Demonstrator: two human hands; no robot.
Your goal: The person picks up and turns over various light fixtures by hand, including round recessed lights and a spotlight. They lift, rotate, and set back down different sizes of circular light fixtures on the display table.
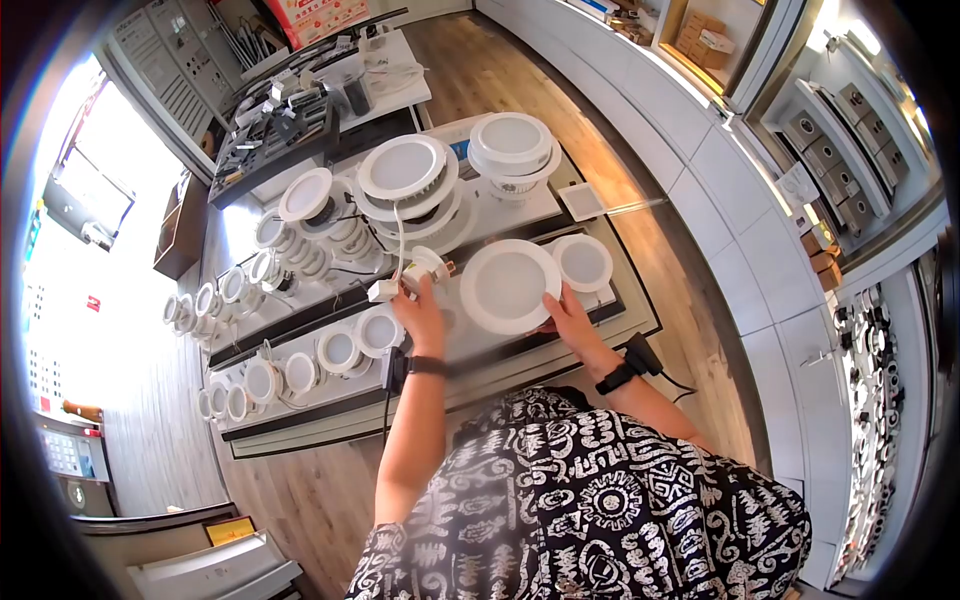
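My right hand [577,328] is closed on the rim of a large round white downlight [512,287], its flat diffuser facing up. The fingers under the rim are hidden. Beside that lamp, my left hand [422,318] grips a small white downlight [427,264] seen from its side. A white connector box [382,290] sits at the left fingertips, and a white cable [402,235] rises from there toward the stacked lamps. Just right of the large lamp lies a smaller round downlight [583,263], close to my right fingers.
Stacked large downlights [403,168] and another stack [512,150] stand behind my hands. Rows of small downlights [262,380] line the stepped display board on the left. A square panel light [580,201] lies at the right edge. Farther back, a table [395,95] carries many dark fittings.
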